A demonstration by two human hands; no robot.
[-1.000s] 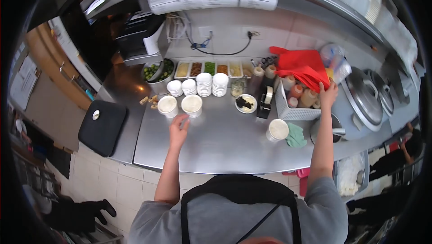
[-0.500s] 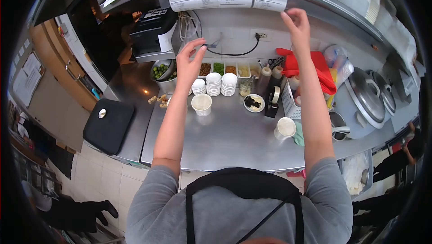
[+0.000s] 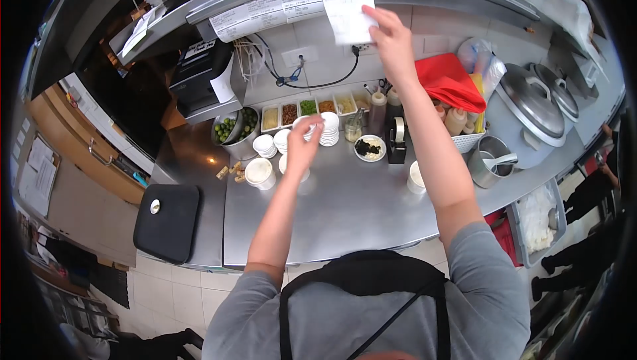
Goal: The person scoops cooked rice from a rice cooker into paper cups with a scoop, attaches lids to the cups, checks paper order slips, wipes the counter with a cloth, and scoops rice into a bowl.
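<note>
My right hand (image 3: 393, 38) is raised to the metal rail and pinches the right edge of a printed paper slip (image 3: 349, 15). The slip hangs down in front of the wall, its top at the rail. Lower down, my left hand (image 3: 304, 146) hovers over the counter with fingers bent and slightly apart, nothing visible in it. Behind it stand stacks of small white dishes (image 3: 330, 131), partly hidden by the hand. A white tub (image 3: 259, 173) stands left of my left wrist, and another white tub is mostly covered by it.
More printed slips (image 3: 265, 11) hang along the rail. Topping containers (image 3: 308, 108) line the wall. A bowl (image 3: 369, 148) with dark and pale food, a tape dispenser (image 3: 397, 141), a metal pot (image 3: 491, 161) and a black tray (image 3: 166, 224) stand around. Other people are at both edges.
My right hand has taken hold of a paper slip at the rail. My left hand has dropped from near the printer to above the counter. The view has shifted.
</note>
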